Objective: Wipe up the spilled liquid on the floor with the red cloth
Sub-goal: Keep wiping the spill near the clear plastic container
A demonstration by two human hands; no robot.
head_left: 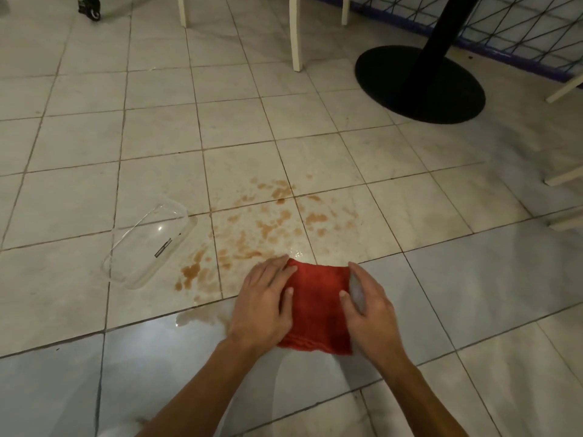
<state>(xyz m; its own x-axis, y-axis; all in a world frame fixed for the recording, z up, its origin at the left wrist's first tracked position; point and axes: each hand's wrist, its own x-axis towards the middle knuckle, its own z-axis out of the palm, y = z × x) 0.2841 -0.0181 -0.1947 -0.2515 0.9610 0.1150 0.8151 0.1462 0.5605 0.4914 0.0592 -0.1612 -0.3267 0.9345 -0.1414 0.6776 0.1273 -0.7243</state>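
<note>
**Both hands on the cloth, spill dead ahead**

Right, here's where I am: the red cloth [317,305] sits folded into a thick pad flat on the floor [94,137], and I've got it pinned between my two hands. My left hand [265,301] lies wide and flat across the pad's left edge, fingers straight, thumb on top, pressing rather than gripping. My right hand [370,310] sits at the right edge with the thumb on the fabric. A pale blur covers its fingers, so I can't tell whether they pinch the edge or just lie along it.

Why folded, why two hands? I'd say a thick pad soaks more, and a hand at each side lets me push it forward squarely without it bunching.

The spilled liquid [271,222] is brownish, broken into blotches and streaks. It begins just past my fingertips and spreads away from the hands, with more blotches beyond and to the left of my left hand. A clearer wet patch [189,320] lies just left of that wrist. Most of it looks unwiped, so the job's early.

Further left of my left hand, a clear plastic container [148,244] lies on the floor near the blotches. I see nothing inside it; it may be the source. Wiping leftward, I'd risk knocking it.
</note>
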